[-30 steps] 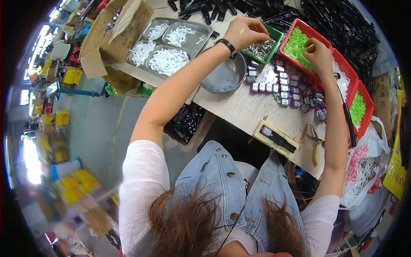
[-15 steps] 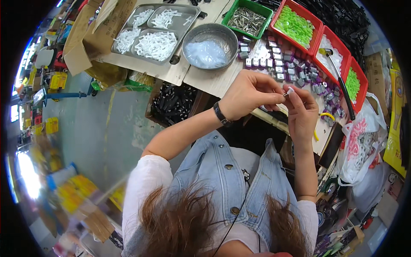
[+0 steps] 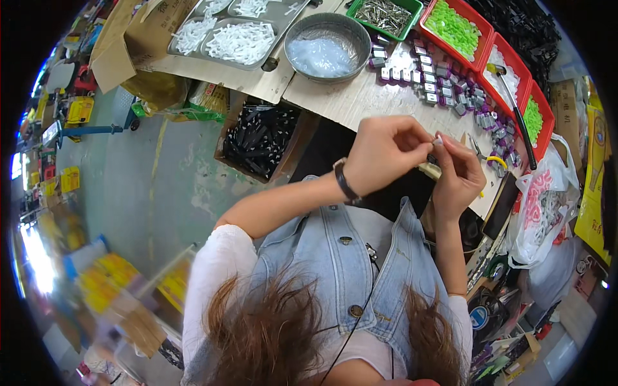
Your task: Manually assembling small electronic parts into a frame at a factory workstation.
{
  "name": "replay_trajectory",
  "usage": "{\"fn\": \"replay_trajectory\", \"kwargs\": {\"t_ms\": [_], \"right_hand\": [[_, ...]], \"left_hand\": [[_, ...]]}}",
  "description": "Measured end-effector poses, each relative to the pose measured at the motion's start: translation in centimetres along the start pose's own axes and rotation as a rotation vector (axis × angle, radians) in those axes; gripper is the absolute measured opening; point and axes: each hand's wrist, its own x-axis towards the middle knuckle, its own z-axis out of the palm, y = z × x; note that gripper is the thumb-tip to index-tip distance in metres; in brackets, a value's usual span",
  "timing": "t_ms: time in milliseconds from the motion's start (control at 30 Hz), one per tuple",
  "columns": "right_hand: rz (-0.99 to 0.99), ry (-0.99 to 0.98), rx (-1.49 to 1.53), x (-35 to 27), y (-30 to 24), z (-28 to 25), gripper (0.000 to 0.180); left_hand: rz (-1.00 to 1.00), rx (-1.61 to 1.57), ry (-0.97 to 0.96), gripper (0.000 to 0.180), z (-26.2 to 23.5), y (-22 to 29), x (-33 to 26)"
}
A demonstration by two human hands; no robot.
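Observation:
Both of my hands meet above the near edge of the workbench, fingertips almost touching. My right hand [image 3: 458,177] pinches a small white plastic piece [image 3: 438,139] between thumb and forefinger. Beside it, my left hand [image 3: 393,154] has thumb and forefinger pressed together at the piece; what they grip is too small and covered to name. Just past my hands lie many small silver-and-purple metal parts [image 3: 430,88], some in rows, others heaped. Pliers with yellow handles [image 3: 496,161] rest right of my right hand.
Along the back stand a divided metal tray [image 3: 273,53] of white pieces, a round metal bowl [image 3: 327,80] with clear bits, a green bin [image 3: 418,14] of metal pins and red bins [image 3: 481,62]. A black-handled tool [image 3: 524,138] leans across them. Below sits a box of black parts [image 3: 261,141].
My two hands have come slightly lower and nearer my body, still together. The bench has shifted upward in view, and the pliers show more fully.

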Motion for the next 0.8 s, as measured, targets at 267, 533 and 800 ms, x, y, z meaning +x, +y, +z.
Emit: {"fn": "replay_trajectory", "kwargs": {"t_ms": [267,533,800], "right_hand": [[0.286,-0.141,-0.170,-2.2,-1.1,-2.9,0.012],[-0.180,-0.260,-0.572,0.7,1.3,-3.1,0.017],[-0.238,-0.295,-0.611,0.9,3.2,-2.4,0.021]], "left_hand": [[0.230,0.134,0.113,0.012,2.2,-4.0,-3.5],[0.498,0.518,0.043,0.020,-0.2,-5.1,-2.4],[0.749,0.741,-0.020,0.018,-0.7,-6.5,-0.1]]}}
